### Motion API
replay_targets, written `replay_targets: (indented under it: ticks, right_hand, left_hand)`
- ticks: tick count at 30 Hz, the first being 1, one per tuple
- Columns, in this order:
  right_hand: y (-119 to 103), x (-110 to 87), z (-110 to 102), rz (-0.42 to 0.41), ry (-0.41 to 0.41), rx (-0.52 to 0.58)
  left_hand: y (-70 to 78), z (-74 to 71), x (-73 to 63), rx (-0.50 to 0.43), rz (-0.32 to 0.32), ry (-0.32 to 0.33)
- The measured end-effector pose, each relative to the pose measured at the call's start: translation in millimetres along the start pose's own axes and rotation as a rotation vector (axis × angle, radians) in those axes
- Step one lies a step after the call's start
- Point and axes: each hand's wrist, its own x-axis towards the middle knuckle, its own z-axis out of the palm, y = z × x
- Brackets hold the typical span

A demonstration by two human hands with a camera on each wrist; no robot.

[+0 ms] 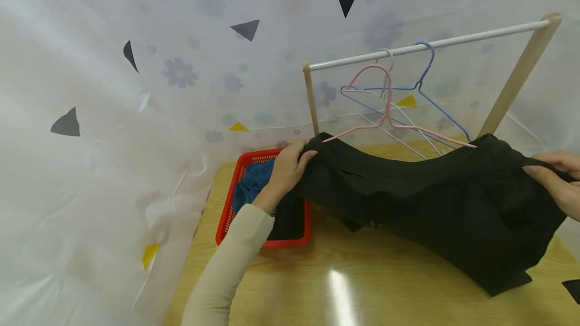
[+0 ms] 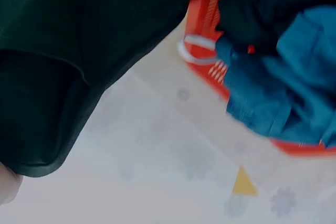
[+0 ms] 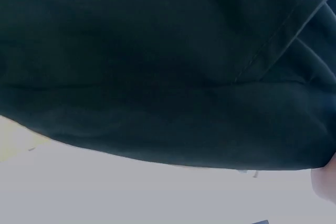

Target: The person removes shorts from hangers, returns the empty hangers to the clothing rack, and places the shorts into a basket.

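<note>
Dark green shorts [image 1: 421, 205] hang between my two hands, waistband uppermost and stretched sideways. My left hand [image 1: 287, 165] pinches the waistband's left end, thumb in front. At the opposite end, my right hand [image 1: 559, 180] grips the waist edge between thumb and fingers, partly cut off by the frame. Both arms of a pink hanger [image 1: 388, 104] run down inside the waist opening, their tips hidden by cloth. Its hook stands up in front of the rail, off it. The wrist views show mostly dark cloth, with a pocket seam [image 3: 283, 27] in the right one.
Behind the shorts stands a rack with a white rail [image 1: 476, 39] and wooden posts, holding a blue hanger [image 1: 423, 72] and a white hanger [image 1: 403, 114]. A red basket [image 1: 285, 243] with blue and dark clothes sits on the wooden table [image 1: 290, 286]. Patterned sheeting hangs behind.
</note>
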Motion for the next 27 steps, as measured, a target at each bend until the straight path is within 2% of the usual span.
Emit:
replay_targets:
  ticks: [3,5,9,13,16,22,27]
  right_hand:
    - [-3.0,10.1,2.5,0.033,-0.038,0.089]
    - [-3.6,15.3,4.5,0.027,-0.073,0.138]
    - [-5.0,19.8,9.1,-0.045,-0.140,0.051]
    - [-9.4,21.8,16.1,-0.101,-0.153,-0.202]
    - [-11.3,23.6,22.3,-0.141,-0.166,-0.288]
    - [-8.6,22.4,28.7,-0.231,-0.232,-0.310]
    - [-5.6,12.4,30.2,-0.215,-0.251,-0.280]
  left_hand:
    - [2.8,-11.9,-2.3,-0.007,0.009,0.027]
    - [4.6,-16.1,-3.9,-0.001,0.026,0.046]
    - [9.8,-18.3,-8.2,0.007,0.046,0.080]
    - [19.4,-19.5,-12.0,-0.011,0.066,0.086]
    - [27.6,-19.9,-14.3,-0.028,0.090,0.090]
    - [35.1,-17.9,-22.8,-0.037,0.109,0.131]
    - [33.8,-13.0,-34.6,-0.012,0.127,0.176]
